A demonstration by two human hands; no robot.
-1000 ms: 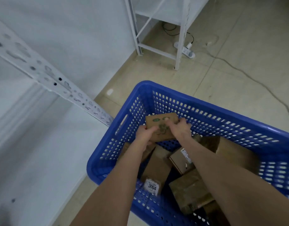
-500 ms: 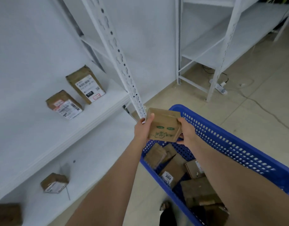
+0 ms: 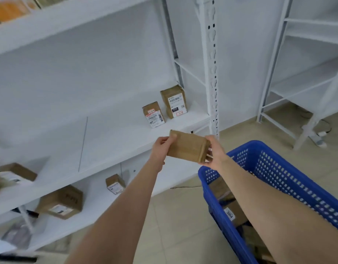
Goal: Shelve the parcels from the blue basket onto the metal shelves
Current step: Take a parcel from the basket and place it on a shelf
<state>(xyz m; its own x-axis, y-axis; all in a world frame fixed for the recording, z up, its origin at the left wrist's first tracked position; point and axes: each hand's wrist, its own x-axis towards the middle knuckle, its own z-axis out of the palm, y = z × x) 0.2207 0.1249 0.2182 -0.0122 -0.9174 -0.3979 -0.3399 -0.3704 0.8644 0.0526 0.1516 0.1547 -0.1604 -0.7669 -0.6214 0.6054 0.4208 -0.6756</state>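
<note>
The job is partly done: the left hand (image 3: 160, 149) and right hand (image 3: 216, 155) hold one brown parcel (image 3: 187, 146) by its ends, fingers (image 3: 164, 140) curled round it, between the blue basket (image 3: 290, 176) and the metal shelves (image 3: 116, 134), where other parcels (image 3: 174, 101) already sit, while more lie in the basket.

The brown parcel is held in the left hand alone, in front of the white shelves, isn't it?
No: the head view shows both hands holding the brown parcel, left hand at one end, right hand at the other, in front of the white shelves.
</note>
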